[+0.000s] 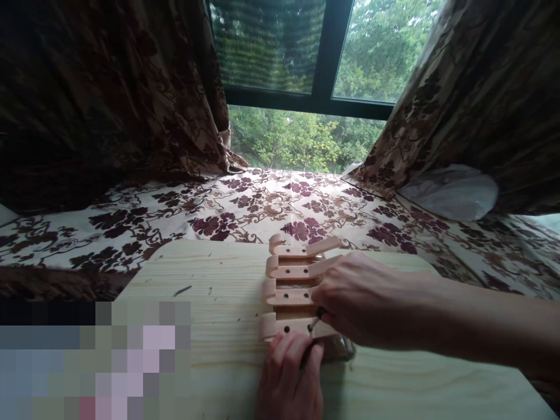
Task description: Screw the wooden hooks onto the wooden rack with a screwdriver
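Observation:
A pale wooden hook rack (297, 296) lies on the table, with several hook-shaped pieces side by side across darker wood, each with two screw holes. My right hand (350, 291) is closed around a screwdriver (315, 319), mostly hidden in the fist. Its thin metal shaft slants down to the right-hand hole of the nearest hook piece (297, 328). Bent over that same piece's near edge, my left hand (291, 373) presses its fingers against the rack. What lies under those fingers is hidden.
Light wooden boards form the table (210, 315), with a dark sliver (182, 290) and small specks at left. Beyond it spreads a floral cloth (262, 204). A whitish plastic bag (455, 192) lies by the right curtain (420, 116). A blurred patch covers the lower left.

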The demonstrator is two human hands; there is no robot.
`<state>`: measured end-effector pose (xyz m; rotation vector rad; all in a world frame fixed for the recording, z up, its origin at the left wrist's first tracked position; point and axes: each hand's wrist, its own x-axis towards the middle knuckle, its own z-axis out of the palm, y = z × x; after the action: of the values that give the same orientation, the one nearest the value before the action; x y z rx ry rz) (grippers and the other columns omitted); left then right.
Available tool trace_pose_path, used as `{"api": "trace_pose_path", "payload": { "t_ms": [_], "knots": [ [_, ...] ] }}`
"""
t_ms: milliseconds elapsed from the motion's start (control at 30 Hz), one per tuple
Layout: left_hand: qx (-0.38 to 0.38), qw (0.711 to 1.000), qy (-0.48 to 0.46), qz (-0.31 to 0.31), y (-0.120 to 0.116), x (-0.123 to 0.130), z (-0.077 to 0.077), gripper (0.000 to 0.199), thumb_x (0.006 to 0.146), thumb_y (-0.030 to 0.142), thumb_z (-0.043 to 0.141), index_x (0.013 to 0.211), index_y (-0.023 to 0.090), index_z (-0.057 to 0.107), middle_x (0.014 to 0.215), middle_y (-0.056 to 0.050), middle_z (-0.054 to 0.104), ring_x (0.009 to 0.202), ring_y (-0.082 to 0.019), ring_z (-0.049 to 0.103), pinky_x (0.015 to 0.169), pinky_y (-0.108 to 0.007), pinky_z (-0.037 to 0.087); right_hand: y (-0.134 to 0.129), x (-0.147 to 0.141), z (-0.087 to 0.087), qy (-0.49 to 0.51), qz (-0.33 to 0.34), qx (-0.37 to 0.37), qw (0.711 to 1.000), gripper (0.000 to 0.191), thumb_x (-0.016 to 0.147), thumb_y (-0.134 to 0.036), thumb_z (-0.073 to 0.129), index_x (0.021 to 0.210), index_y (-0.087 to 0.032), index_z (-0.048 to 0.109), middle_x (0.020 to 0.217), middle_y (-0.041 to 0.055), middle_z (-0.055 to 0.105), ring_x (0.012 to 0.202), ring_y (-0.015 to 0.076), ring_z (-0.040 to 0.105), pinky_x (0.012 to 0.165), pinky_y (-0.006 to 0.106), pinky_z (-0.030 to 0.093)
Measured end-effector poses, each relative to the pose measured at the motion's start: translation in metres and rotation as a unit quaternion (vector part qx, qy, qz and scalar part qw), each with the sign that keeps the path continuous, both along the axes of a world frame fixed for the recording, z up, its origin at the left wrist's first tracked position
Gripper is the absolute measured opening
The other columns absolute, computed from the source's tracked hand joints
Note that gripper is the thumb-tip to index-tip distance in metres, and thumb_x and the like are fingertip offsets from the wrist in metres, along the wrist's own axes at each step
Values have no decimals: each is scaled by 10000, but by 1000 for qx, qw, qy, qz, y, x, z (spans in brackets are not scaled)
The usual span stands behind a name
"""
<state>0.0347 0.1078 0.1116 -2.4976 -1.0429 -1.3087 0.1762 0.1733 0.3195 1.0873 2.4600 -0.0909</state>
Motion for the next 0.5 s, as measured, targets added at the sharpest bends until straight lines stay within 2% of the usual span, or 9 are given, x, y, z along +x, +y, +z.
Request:
{"api": "trace_pose_path", "payload": {
  "t_ms": [67,133,233,333,400,500],
  "knots": [
    [5,1000,-5,-2,1,1,-1,364,792,47,550,1130,163,620,1155,-78,585,1168,-223,491,1094,-402,327,-1,-1,5,-9,-21,8,1000,140,799,-157,563,676,-161,631,624,30,623,491,127,471,442,294,215],
    [7,1000,-11,-2,2,1,-1,367,786,40,551,1125,164,621,1158,-79,577,1166,-223,490,1096,-400,323,-7,0,4,11,-1,20,1000,130,830,-149,553,737,-164,642,668,30,629,537,140,496,453,304,227],
    [2,1000,-22,-2,1,2,-3,363,796,39,522,1119,168,624,1167,-79,565,1174,-229,477,1093,-399,323,-19,4,-8,57,80,94,991,138,847,-105,550,762,-173,635,749,31,625,609,159,495,474,328,227],
    [0,1000,-27,-1,-1,3,-4,354,807,42,482,1103,166,632,1169,-81,556,1182,-233,465,1091,-393,324,-26,5,-22,65,149,166,973,156,828,-146,589,675,-174,609,695,30,584,579,163,433,472,346,198],
    [-4,999,-32,4,-1,4,-4,341,811,45,484,1088,169,639,1158,-76,560,1176,-228,468,1096,-388,318,-26,5,-28,59,162,150,974,179,834,-139,564,666,-173,613,675,30,581,554,155,401,470,347,189],
    [-9,999,-33,1,-1,4,-3,326,810,51,516,1087,170,640,1155,-72,564,1176,-227,469,1104,-388,307,-19,5,-31,61,108,94,988,211,813,-56,515,674,-172,622,656,13,606,490,128,349,448,333,182]
  ]
}}
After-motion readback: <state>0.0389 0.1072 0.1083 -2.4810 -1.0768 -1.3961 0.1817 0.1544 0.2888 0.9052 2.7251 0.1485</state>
